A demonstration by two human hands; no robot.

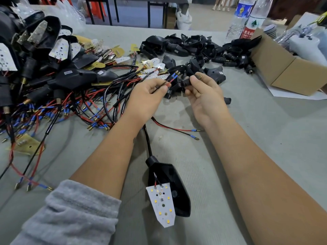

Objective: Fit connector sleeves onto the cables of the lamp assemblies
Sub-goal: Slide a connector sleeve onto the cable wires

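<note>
Left hand (147, 96) pinches wires (172, 80), right hand (203, 91) grips what looks like a sleeve (187, 82), housings (194, 48) piled behind.

Two water bottles (247, 18) (far edge) beside a cardboard box (286, 68)

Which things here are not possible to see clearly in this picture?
Head view only:
- Sleeve: right hand covers most of it; its opening is hidden.
- Wire tips: too small to tell if they have entered the sleeve.
- Cable below left hand: hidden by the wrist.
- Bottles: tops cut by the upper edge.
- Box: cut by the right edge.
</note>
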